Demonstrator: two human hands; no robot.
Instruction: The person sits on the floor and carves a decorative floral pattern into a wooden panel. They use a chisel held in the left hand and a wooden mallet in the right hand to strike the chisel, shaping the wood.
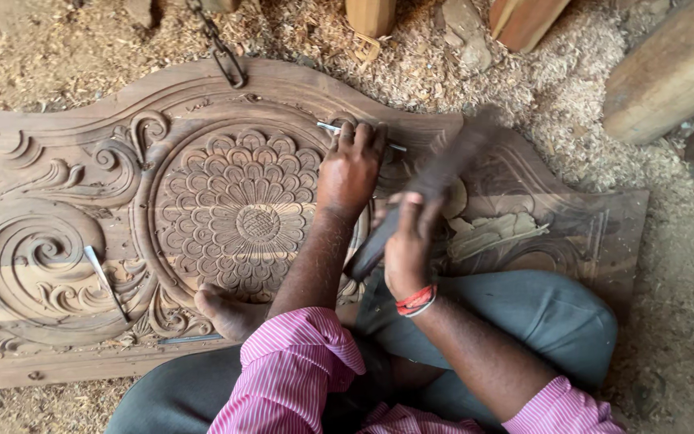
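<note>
Steel chisel (361, 137) lies under left hand (351, 169) fingers (347, 133), mallet (427, 193) in right hand (407, 245)

Brown floral-carved panel (234, 209), pink-striped sleeves (299, 362), red-and-white wristband (417, 301), grey trousers (540, 321)

Left hand (351, 165) knuckles-up, grip closed; right hand (408, 245) fisted (motion-blurred), both forearms extended forward

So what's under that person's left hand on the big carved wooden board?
A thin silvery metal chisel pokes out both sides of the left hand, lying against the brown carved wooden panel. Its middle and the carving beneath are covered.
</note>
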